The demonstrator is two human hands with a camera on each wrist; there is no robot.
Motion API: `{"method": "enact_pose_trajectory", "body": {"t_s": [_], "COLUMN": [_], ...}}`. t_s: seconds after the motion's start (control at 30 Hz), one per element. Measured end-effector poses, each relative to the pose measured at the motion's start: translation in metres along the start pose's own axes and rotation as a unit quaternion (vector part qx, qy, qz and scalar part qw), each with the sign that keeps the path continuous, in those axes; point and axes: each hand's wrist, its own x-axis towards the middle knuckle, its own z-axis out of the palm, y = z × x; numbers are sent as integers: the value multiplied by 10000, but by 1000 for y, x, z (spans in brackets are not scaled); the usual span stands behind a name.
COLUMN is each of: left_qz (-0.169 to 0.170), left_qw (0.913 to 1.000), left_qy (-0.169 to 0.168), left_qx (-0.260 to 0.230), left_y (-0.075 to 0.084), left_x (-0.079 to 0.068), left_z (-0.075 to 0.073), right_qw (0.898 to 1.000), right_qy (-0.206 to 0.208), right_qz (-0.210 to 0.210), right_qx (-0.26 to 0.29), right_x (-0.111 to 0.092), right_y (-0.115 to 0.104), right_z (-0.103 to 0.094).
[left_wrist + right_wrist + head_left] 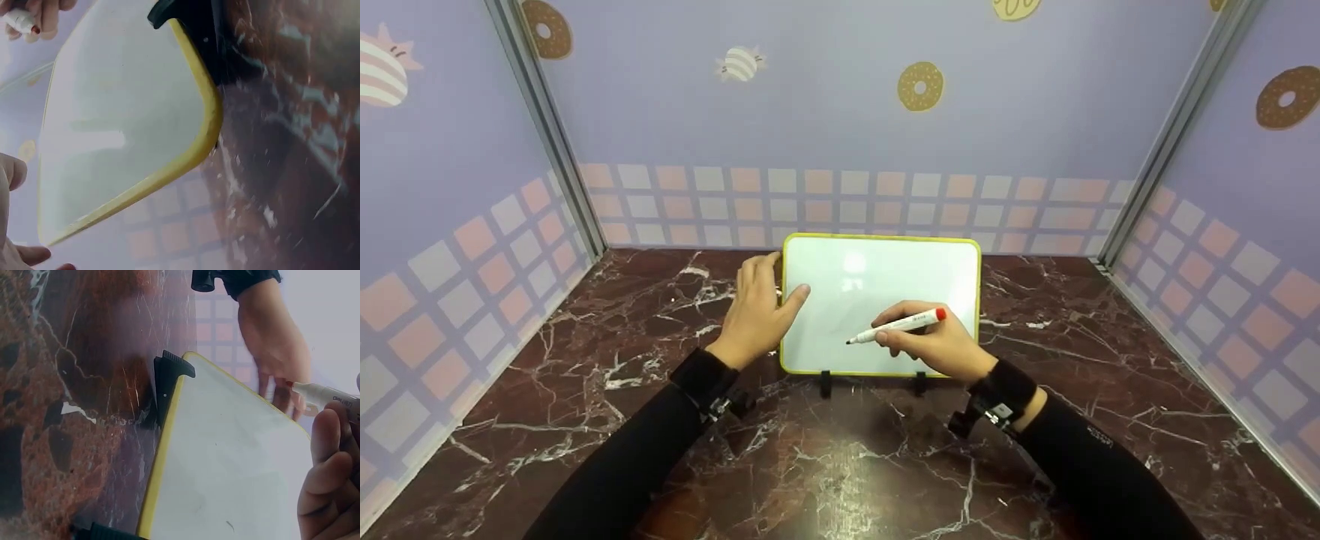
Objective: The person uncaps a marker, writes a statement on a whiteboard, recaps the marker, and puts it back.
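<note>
A whiteboard (840,300) with a yellow frame stands propped, leaning back, on black clip-like stands (826,384) at its lower edge. My right hand (934,341) pinches a white marker (904,324) with a red end, in front of the board's lower right. Its uncapped tip points left, and in the left wrist view it appears apart from the board. At the board's left edge is my left hand (757,311), its fingers extended along or behind the frame and its thumb in front. Whether the thumb touches the surface is hard to tell.
Beneath everything lies a dark red marble-patterned tabletop (840,465). Lilac walls with a checked band (855,199) enclose it at the back and both sides, with metal posts (559,142) at the corners. Black wrist cameras (997,409) sit on both wrists.
</note>
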Motion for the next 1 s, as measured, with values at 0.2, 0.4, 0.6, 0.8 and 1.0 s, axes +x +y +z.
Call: {"method": "enact_pose_trajectory", "body": {"t_s": [0.2, 0.4, 0.6, 0.8, 1.0], "left_qz": [-969, -1540, -1757, -1918, -1975], "left_qw": [9692, 9279, 8941, 8624, 8469], "left_qy": [-640, -867, -954, -1182, -1245], "left_qx": [-2173, -3282, -4008, -4534, -4777], "left_y": [-10, -10, -11, -16, -18], "left_x": [-2, -5, -6, -5, -6], "left_z": [7, 14, 18, 16, 15], "right_qw": [10000, 10000, 10000, 9999, 9999], "right_qy": [19, 35, 38, 55, 71], "right_qz": [-39, -16, 53, 158, 107], "right_qx": [-37, -7, 0, 30, -3], "right_x": [0, 0, 0, -1, -1], "right_y": [1, 1, 1, -1, 0], "right_z": [-1, -1, -1, -1, -1]}}
